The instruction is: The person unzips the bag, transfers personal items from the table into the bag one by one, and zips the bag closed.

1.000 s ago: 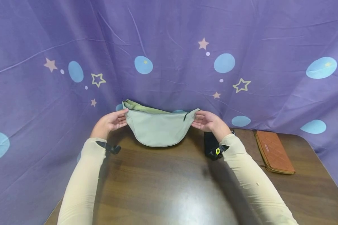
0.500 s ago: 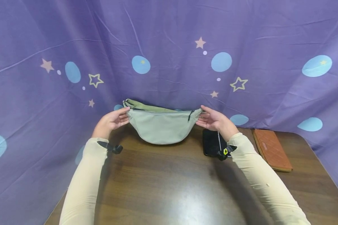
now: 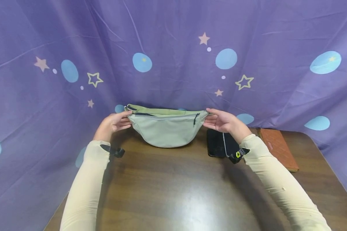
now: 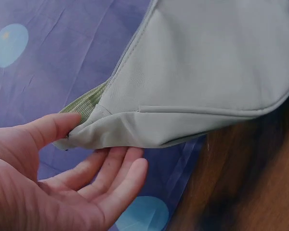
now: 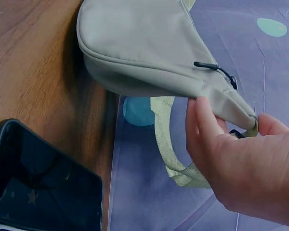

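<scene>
A pale grey-green waist bag [image 3: 167, 130] stands upright at the back of the table, its rounded bottom toward me. My left hand [image 3: 115, 123] pinches its left end, thumb on top and fingers underneath. At the other end my right hand [image 3: 222, 121] grips the narrow corner near the black zipper pull [image 5: 205, 65]. Behind the top edge runs a light green strap [image 3: 162, 111]; in the right wrist view a loop of the strap [image 5: 161, 139] hangs below the bag. The zipper [image 3: 162, 118] follows the upper edge.
A black phone [image 3: 215, 142] lies right of the bag, partly under my right wrist, with a second dark item beside it. An orange-brown quilted wallet [image 3: 279, 146] is farther right. A purple patterned cloth [image 3: 173, 32] rises behind the wooden table [image 3: 162, 186].
My right hand has moved slightly right and now grips the bag's tip, stretching the bag wider. The right forearm shifted right too, uncovering more of the phone.
</scene>
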Motion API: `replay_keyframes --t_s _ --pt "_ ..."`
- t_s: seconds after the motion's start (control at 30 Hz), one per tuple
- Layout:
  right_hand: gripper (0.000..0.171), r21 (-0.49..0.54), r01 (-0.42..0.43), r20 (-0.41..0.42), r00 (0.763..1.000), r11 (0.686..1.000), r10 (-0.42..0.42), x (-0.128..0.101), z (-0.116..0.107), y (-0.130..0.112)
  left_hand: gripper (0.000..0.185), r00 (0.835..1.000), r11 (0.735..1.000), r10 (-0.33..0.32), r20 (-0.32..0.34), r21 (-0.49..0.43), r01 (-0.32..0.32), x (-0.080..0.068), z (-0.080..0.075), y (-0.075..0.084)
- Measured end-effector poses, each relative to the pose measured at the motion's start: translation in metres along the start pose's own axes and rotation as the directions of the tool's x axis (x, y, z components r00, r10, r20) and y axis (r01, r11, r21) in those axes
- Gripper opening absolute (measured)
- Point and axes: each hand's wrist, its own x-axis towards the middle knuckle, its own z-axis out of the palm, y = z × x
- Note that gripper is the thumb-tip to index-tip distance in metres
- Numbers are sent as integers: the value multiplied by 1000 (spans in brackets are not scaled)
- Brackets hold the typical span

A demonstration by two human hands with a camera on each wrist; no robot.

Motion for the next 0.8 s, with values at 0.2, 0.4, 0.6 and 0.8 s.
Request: replay_keyframes --t_s 0.2,0.4,0.6,0.8 --pt "19 -3 19 28 999 1000 -18 -3 0 0 10 999 1000 -2 -37 13 3 -5 0 2" --pt "21 -21 0 26 1000 1000 0 -6 -5 3 27 999 993 -18 49 -113 23 -4 0 3" --pt "27 -28 11 35 999 1000 -10 -11 -7 3 37 996 982 -16 90 -186 32 -4 1 6" --pt "25 -37 17 19 1000 999 -17 -13 -6 4 35 994 967 -27 107 -250 53 -4 1 5"
